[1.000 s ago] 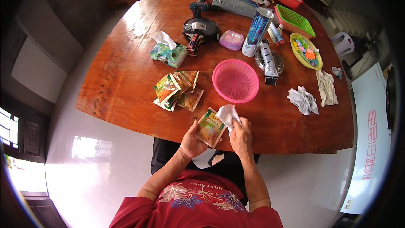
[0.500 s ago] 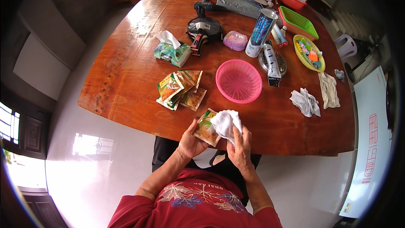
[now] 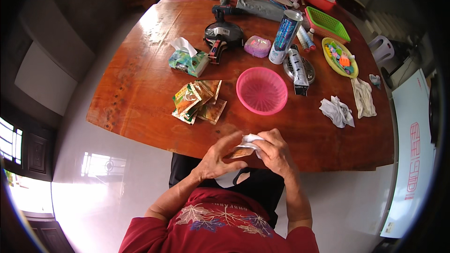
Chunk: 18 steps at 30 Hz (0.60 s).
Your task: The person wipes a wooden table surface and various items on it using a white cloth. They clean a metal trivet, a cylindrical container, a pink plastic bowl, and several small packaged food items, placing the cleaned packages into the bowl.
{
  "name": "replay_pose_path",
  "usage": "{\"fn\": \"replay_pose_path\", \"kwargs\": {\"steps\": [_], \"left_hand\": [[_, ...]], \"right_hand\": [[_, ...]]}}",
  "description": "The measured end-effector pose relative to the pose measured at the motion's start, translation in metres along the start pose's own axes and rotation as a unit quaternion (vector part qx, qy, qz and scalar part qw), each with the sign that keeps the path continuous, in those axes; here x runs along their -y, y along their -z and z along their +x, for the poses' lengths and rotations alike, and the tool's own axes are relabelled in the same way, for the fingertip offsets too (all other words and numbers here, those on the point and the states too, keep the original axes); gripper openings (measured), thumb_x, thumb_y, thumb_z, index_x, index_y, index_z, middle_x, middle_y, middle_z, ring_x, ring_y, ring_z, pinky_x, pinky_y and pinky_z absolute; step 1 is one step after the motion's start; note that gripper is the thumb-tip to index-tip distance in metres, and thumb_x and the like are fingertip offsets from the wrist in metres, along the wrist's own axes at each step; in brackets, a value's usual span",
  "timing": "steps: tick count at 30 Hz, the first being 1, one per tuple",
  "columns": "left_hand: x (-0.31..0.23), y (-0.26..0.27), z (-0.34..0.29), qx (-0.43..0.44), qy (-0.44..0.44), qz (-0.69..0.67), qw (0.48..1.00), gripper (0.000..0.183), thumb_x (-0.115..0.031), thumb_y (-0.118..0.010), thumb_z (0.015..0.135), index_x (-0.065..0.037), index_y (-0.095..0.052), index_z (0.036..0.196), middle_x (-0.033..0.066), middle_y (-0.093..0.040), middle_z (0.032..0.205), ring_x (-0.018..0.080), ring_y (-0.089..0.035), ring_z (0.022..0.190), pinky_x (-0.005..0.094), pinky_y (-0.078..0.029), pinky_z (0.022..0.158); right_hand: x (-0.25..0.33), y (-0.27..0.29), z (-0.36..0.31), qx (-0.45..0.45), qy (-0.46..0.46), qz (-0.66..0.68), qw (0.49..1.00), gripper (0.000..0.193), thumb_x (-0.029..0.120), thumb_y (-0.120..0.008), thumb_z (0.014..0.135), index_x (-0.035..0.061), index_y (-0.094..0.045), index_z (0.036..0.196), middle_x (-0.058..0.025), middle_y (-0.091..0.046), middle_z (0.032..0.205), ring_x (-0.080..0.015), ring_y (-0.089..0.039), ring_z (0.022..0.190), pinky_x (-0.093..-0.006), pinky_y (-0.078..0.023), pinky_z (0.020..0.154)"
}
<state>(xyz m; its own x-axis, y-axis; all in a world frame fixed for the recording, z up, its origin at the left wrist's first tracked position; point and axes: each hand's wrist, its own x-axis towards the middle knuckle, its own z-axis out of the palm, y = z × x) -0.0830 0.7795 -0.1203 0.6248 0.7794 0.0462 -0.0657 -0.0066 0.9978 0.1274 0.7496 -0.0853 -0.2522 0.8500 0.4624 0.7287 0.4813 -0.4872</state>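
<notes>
At the table's near edge, my right hand (image 3: 277,153) pinches a white cloth (image 3: 252,138) folded around a seasoning packet (image 3: 242,152). Only a brownish part of that packet shows; the rest is behind the cloth and fingers. My left hand (image 3: 220,157) is close on its left side, fingers stretched out and thumb apart, not gripping it. More foil packets (image 3: 212,111), green and brown, lie in a loose pile beyond my left hand. A pink plastic basket (image 3: 261,108) stands past my hands, to the right of the pile.
A tissue pack (image 3: 190,62), a table-tennis bat (image 3: 216,49), a purple case (image 3: 257,47) and a tall blue tube (image 3: 284,37) stand farther back. To the right are a crumpled white cloth (image 3: 337,111), a pale glove (image 3: 363,97) and a yellow basket (image 3: 352,71) of small coloured pieces.
My left hand has let go of the packet and opened. The packet has tilted and passed into my right hand with the cloth, now wrapped about it.
</notes>
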Motion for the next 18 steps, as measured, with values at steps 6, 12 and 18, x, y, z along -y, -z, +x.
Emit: {"fn": "replay_pose_path", "kwargs": {"steps": [6, 12, 18], "left_hand": [[0.025, 0.0, 0.011, -0.056, 0.163, -0.188, 0.967, 0.037, -0.021, -0.047, 0.098, -0.007, -0.045, 0.133, 0.0093, -0.056, 0.123, 0.022, -0.057, 0.111, 0.0343, -0.051, 0.089], [0.087, 0.027, 0.007, -0.017, 0.135, -0.378, 0.916, 0.043, -0.034, -0.042, 0.099, -0.008, -0.045, 0.132, 0.0093, -0.051, 0.132, 0.0228, -0.049, 0.121, 0.0388, -0.039, 0.105], [0.077, 0.023, 0.007, -0.011, 0.202, -0.499, 0.842, 0.052, -0.043, -0.03, 0.101, -0.01, -0.035, 0.14, 0.0134, -0.047, 0.138, 0.0297, -0.047, 0.126, 0.0493, -0.035, 0.106]], "right_hand": [[-0.007, -0.017, 0.015, -0.212, -0.117, 0.063, 0.968, 0.036, -0.007, -0.059, 0.076, 0.0026, -0.062, 0.111, -0.0146, -0.059, 0.103, -0.0296, -0.059, 0.09, -0.0385, -0.049, 0.075], [0.037, -0.107, 0.003, -0.088, -0.014, -0.127, 0.988, 0.041, 0.009, -0.064, 0.077, 0.0074, -0.06, 0.119, -0.0108, -0.056, 0.116, -0.0285, -0.052, 0.101, -0.0407, -0.043, 0.077], [0.008, -0.097, 0.018, -0.031, -0.161, -0.144, 0.976, 0.035, 0.009, -0.061, 0.078, 0.0036, -0.061, 0.113, -0.0096, -0.057, 0.106, -0.0275, -0.053, 0.093, -0.0411, -0.045, 0.074]]}}
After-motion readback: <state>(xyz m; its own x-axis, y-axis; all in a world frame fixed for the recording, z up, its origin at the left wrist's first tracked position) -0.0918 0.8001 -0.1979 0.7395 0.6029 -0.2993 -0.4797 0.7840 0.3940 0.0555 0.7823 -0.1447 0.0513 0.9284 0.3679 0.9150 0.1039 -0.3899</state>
